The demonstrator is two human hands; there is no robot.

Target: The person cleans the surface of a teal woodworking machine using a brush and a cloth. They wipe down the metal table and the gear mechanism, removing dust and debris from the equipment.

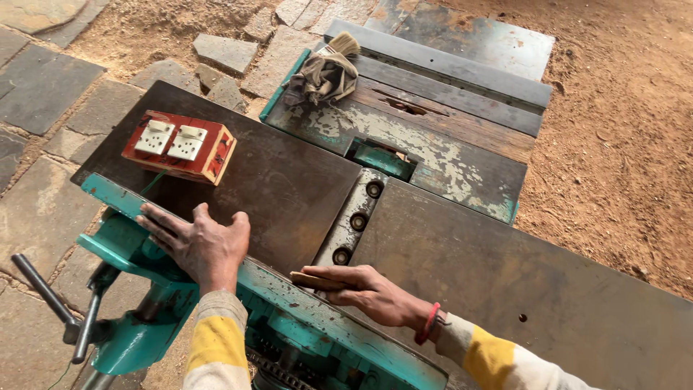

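My left hand (198,242) lies flat, fingers spread, on the near edge of the dark metal machine table (281,180), over the teal-painted frame (317,328). My right hand (361,289) rests on the table's edge beside the grey cutter-head slot (357,217), fingers closed around a thin flat piece of wood (314,282). A red cord band sits on the right wrist. Both sleeves are cream with yellow stripes.
A red wooden box with two white sockets (180,144) stands on the table's far left. A rag and a brush (328,72) lie on the worn teal back table. A dark crank handle (50,300) sticks out at lower left. Stone paving and sandy ground surround the machine.
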